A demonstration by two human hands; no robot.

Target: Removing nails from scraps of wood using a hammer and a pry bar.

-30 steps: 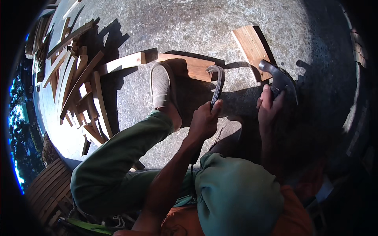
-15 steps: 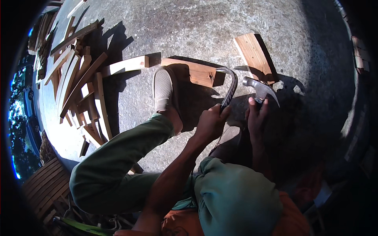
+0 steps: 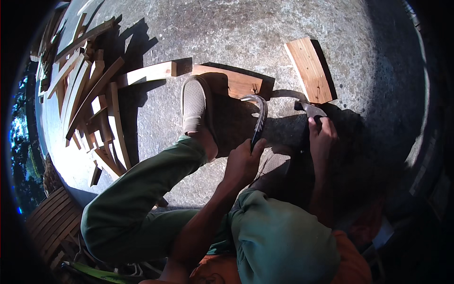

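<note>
My left hand [image 3: 242, 163] is wrapped around the shaft of a dark crowbar [image 3: 260, 119], its hooked end curving over to the left. That hook is by the near edge of a short reddish board [image 3: 231, 81]; whether they touch I cannot tell. A dark nail or hole shows near the board's right end. My right hand [image 3: 323, 137] grips a claw hammer [image 3: 314, 110] close under its metal head; shadow hides most of the handle. Just beyond the hammer lies a pale wood block [image 3: 309, 71], with small dark marks on its face.
My left shoe [image 3: 195, 102] is at the left end of the reddish board. The other shoe [image 3: 274, 166] is partly shaded between my hands. A heap of wood strips [image 3: 92, 94] covers the left side, with one longer piece [image 3: 147, 74] reaching toward the board.
My left hand and the crowbar have shifted left and slightly nearer me. My right hand has moved right with the hammer, whose head has turned and dropped lower.
</note>
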